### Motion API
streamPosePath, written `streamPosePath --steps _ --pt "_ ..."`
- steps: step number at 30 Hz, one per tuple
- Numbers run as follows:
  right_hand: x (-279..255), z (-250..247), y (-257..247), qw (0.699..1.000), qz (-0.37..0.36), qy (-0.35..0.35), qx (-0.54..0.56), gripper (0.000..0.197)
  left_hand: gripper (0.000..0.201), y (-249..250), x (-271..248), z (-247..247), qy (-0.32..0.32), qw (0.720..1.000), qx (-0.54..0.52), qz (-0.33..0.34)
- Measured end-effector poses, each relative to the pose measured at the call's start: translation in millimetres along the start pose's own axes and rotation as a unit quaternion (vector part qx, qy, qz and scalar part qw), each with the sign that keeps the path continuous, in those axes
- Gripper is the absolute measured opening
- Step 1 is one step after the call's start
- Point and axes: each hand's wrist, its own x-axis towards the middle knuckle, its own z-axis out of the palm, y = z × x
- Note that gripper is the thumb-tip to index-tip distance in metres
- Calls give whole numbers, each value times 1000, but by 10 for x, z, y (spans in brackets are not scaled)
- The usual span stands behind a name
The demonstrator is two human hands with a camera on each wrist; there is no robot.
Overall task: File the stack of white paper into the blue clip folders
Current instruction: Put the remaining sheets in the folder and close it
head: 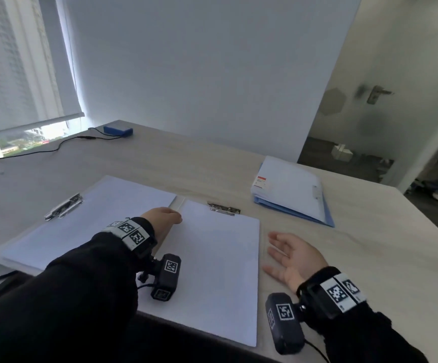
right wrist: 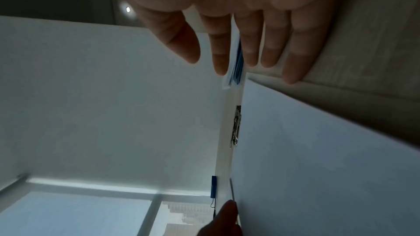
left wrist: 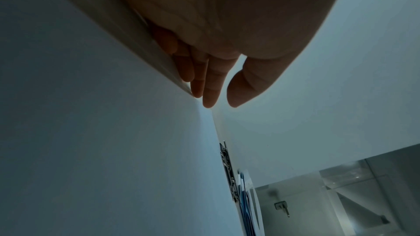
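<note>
An open clip folder lies flat in front of me in the head view. White paper [head: 89, 221] covers its left half under a metal clip [head: 64, 206]. More white paper [head: 218, 271] covers the right half below a second clip [head: 223, 208]. My left hand [head: 164, 218] rests on the spine between the two halves, its fingers [left wrist: 204, 82] straight along the groove. My right hand [head: 288, 254] hovers just right of the right sheet, fingers [right wrist: 250, 42] spread and holding nothing. A pile of blue folders [head: 291, 192] topped with white paper sits at the back right.
The wooden table [head: 369, 244] ends at a corner on the far right, with an open doorway beyond. A blue box [head: 118, 131] with a black cable [head: 55, 148] lies at the back left, near the window. A white wall stands behind the table.
</note>
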Motion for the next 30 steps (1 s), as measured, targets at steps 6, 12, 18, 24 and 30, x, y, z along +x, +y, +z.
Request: streamPosePath --steps 6,12,18,24,30 --pt "-44 -8 -77 992 43 31 117 39 26 28 -8 0 8 1000 3 -2" --pt "-342 55 151 989 59 -123 -65 33 32 61 -79 18 14 1000 0 -8" --pt "-334 153 355 982 -2 -155 -107 28 29 127 -182 2 40 997 -67 -10" --pt "-290 -73 50 990 -83 -100 -62 29 19 353 -340 41 14 969 -243 26" --pt "-320 -371 -210 985 -157 -42 56 29 16 525 -469 140 -23 954 -299 30"
